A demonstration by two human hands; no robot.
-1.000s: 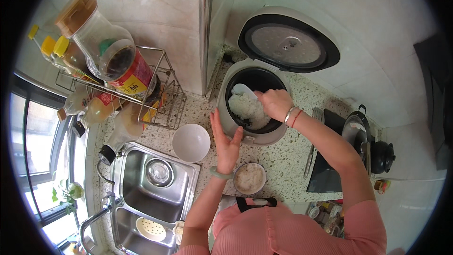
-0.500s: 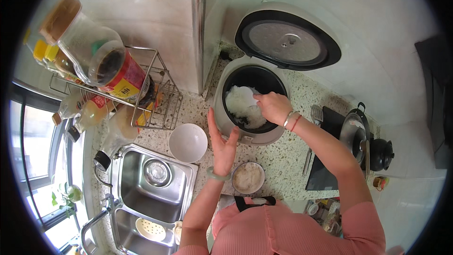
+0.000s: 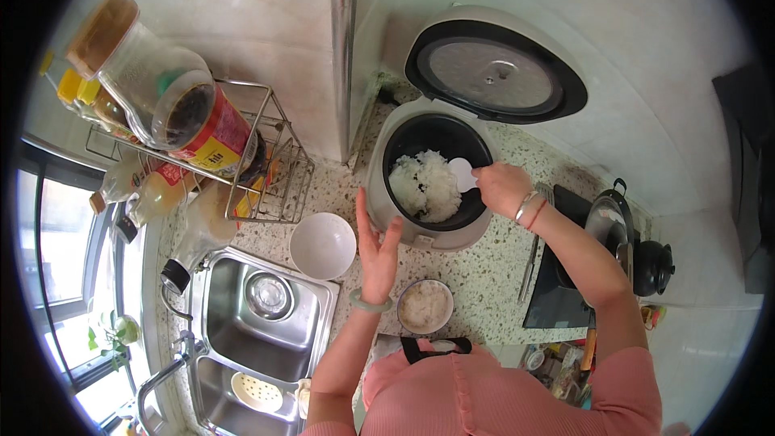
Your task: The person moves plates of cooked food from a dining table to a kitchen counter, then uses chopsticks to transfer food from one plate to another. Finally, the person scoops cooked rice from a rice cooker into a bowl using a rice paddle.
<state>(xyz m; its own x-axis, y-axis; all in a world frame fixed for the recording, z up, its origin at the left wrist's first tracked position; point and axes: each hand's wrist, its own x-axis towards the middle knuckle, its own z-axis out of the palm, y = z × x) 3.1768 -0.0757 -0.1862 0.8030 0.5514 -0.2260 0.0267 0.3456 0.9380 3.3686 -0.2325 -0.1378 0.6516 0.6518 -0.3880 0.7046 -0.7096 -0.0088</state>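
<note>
- The right hand [image 3: 502,188] has its fingers closed round the handle of a smooth white paddle [image 3: 462,173] with a rounded blade.
- Half a second ago that blade lay over the rice; now hand and paddle have shifted rightward, to the pot's right inner side.
- The white cooked rice [image 3: 428,190] now shows almost whole, a loose, lumpy mound in the left and lower part of the round black inner pot [image 3: 440,131]. I take that to mean the paddle has worked through it and carries little or nothing.
- The left hand [image 3: 378,257] is spread open at the front left of the round pale-grey rice cooker [image 3: 464,236], grasping nothing; whether the thumb presses on the shell, I can't tell.
- The cooker's oval lid [image 3: 492,64], grey-centred with a black border, stands raised behind the pot, leaving the way in free.
- On the speckled stone worktop [image 3: 492,278], a round white bowl [image 3: 323,246] sits left of the left hand, and a smaller pale bowl [image 3: 425,330] holding whitish food stands just right of that wrist.
</note>
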